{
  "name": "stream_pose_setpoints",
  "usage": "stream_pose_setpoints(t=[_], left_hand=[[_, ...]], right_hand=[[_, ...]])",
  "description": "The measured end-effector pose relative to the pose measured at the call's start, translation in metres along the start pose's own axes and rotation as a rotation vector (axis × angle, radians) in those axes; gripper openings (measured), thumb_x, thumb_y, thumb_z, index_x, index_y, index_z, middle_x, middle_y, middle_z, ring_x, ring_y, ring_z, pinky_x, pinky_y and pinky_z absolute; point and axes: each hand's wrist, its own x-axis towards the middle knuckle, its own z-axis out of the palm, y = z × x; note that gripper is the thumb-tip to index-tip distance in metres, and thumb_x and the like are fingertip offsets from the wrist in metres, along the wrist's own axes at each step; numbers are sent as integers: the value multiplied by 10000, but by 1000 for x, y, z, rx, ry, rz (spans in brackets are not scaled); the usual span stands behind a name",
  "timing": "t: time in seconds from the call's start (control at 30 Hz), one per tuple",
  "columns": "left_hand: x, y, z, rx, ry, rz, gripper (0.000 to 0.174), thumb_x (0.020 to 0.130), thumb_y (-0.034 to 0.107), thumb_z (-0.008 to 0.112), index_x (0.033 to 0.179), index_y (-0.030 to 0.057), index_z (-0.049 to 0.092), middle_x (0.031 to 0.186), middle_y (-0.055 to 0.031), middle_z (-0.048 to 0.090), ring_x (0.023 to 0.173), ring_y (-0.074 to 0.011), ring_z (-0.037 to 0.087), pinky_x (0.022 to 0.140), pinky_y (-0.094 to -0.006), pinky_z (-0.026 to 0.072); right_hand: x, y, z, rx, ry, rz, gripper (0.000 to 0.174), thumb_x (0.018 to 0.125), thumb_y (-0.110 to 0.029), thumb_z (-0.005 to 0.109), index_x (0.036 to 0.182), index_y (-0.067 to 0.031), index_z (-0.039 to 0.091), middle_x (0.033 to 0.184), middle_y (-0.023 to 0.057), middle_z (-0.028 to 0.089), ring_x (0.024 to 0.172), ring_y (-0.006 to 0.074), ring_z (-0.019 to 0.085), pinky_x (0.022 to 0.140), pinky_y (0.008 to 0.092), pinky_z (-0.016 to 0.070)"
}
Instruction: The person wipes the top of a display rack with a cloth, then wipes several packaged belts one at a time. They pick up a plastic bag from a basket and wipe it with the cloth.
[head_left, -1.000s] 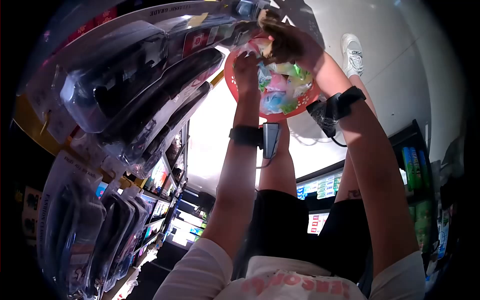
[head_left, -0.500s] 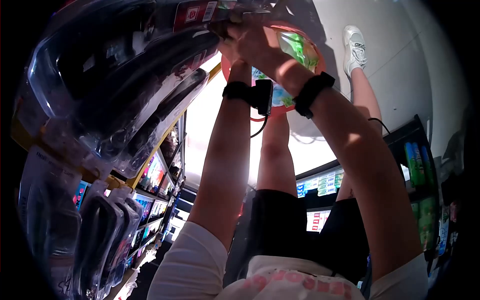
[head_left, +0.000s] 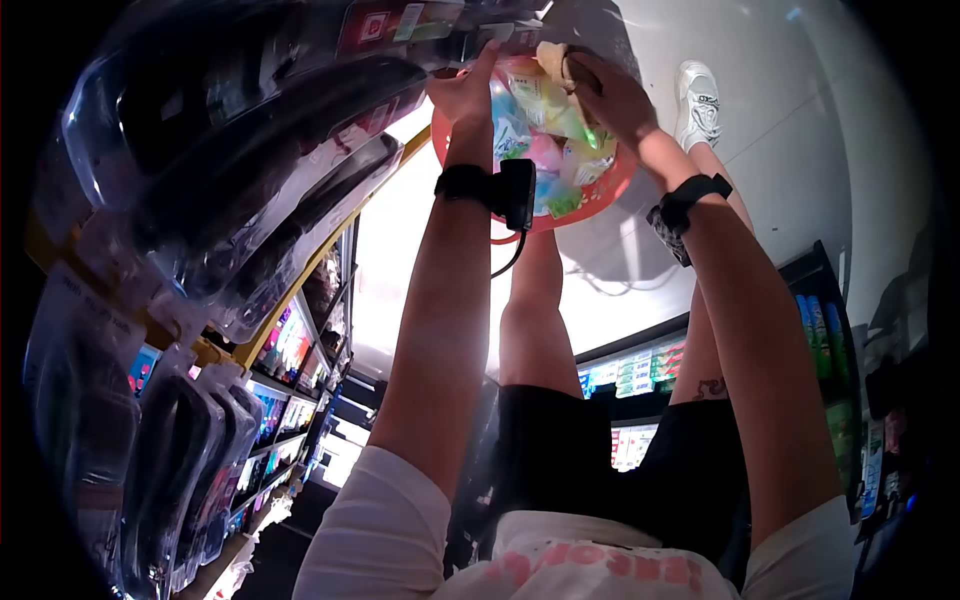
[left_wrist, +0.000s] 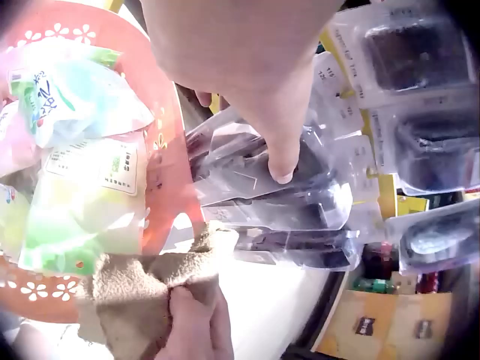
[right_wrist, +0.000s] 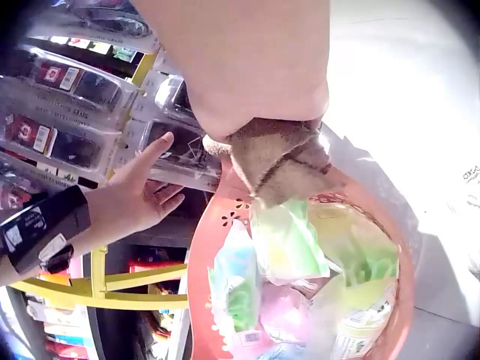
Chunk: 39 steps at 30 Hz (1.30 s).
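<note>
My left hand (head_left: pixel 466 95) is at the clear plastic packs (head_left: pixel 400 85) with dark contents that hang on the left. In the right wrist view its fingers (right_wrist: pixel 169 201) are spread and its thumb points up beside the packs. The left wrist view has that thumb lying across a pack (left_wrist: pixel 300 176). My right hand (head_left: pixel 618 105) grips a brown cloth (left_wrist: pixel 127 292) over the far right rim of a coral-red basket (right_wrist: pixel 202 262). Inside the basket are several pastel plastic bags (right_wrist: pixel 289 240); the cloth overlaps one in the right wrist view.
More hanging packs (head_left: pixel 180 450) line the left side along a yellow rail (head_left: pixel 260 340). Stocked shelves (head_left: pixel 275 420) run below them. A dark shelf unit (head_left: pixel 820 290) with green packets stands at the right. One white shoe (head_left: pixel 697 105) is on the pale floor beyond the basket.
Both hands were over the basket, then together at the hanging packs, the right arm crossing the left. Now the right hand has moved right with the cloth; the left hand stays beside the packs.
</note>
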Motion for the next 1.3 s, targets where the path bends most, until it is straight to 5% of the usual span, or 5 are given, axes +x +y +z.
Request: stream_pose_setpoints(t=[0.43,0.63,0.87,1.0,1.3], left_hand=[[-2,-5,-3,-123,-139,8,583,582,95,780,1059,-31,469,998,-120,553,890,-184,537,770,-283,439],[-9,0,-6,15,-155,-74,591,625,32,741,1123,-16,426,1048,-103,533,921,-182,529,820,-288,419],[0,-21,-20,-699,-340,-406,471,693,116,686,1105,37,472,1048,-67,547,908,-169,557,756,-262,457],[-11,16,-11,370,-224,-18,439,682,76,678,1077,18,495,982,-59,573,874,-158,565,748,-269,453],[-9,12,-36,-43,-254,-197,353,659,35,698,972,-23,546,893,-62,596,804,-127,557,696,-259,444]], right_hand=[[-39,-5,11,16,-550,170,272,756,-236,559,966,-65,549,933,166,569,883,287,561,722,350,450],[-3,-53,-18,257,442,-216,348,729,-216,544,1061,-112,550,975,136,556,850,318,563,727,366,467],[25,-125,5,32,-4,-92,341,751,-278,509,1073,-176,552,954,152,567,826,321,578,713,382,477],[31,-133,4,-73,20,-36,315,739,-346,510,979,-158,588,886,180,587,807,333,579,686,403,472],[61,-53,-1,434,-191,172,332,835,-302,439,836,-3,584,671,79,576,637,107,525,598,274,426]])
